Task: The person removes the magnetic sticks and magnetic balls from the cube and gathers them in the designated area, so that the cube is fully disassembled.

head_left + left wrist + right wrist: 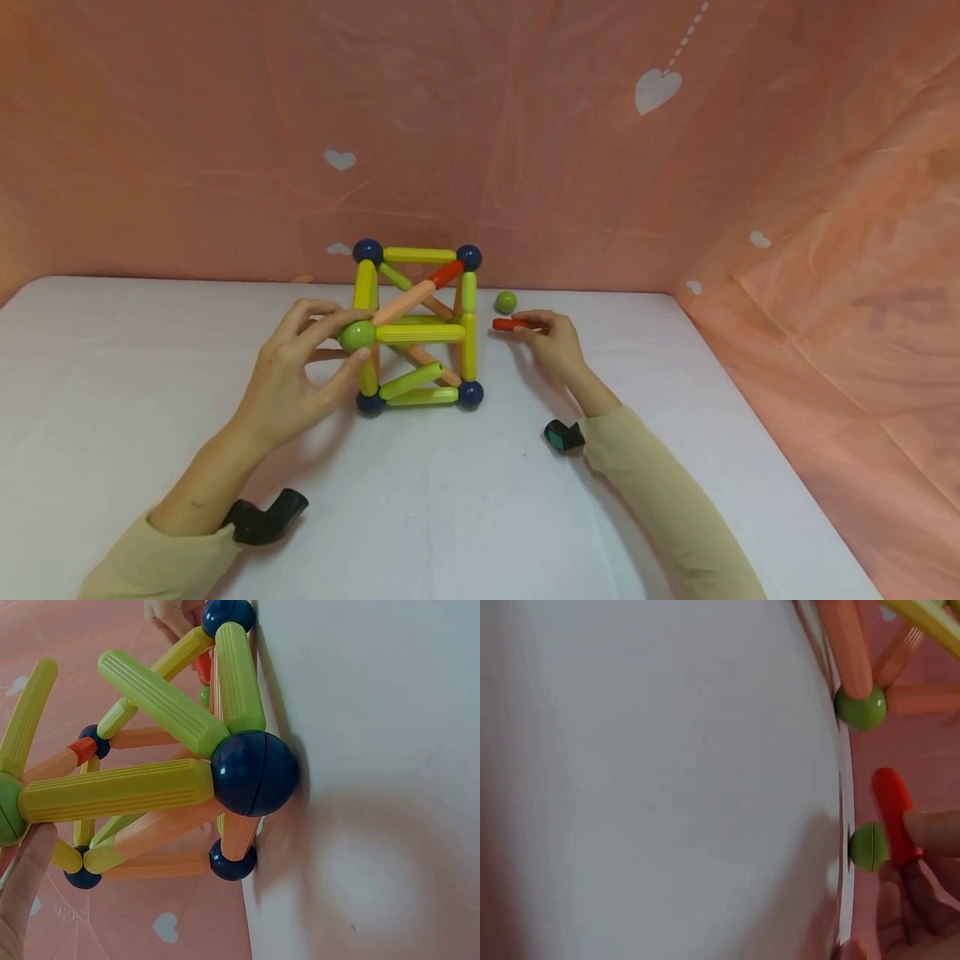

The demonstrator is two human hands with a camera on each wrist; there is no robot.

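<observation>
A cube-like frame of magnetic sticks and balls (420, 334) stands on the table, with yellow, light green, orange and red sticks between dark blue and green balls. My left hand (288, 379) holds a green ball (358, 336) at its upper front left corner between fingers and thumb. From the lower front blue ball (255, 774), a light green stick (161, 701) slants up, its far end free. Right of the frame, my right hand (557, 342) pinches a short red stick (894, 814) between thumb and fingers, apart from the frame.
A loose green ball (506, 302) lies on the white table (465, 500) just behind the right hand. Pink cloth with white hearts (480, 125) hangs behind the table and along its right side. Black wrist cameras (266, 517) sit by both sleeves.
</observation>
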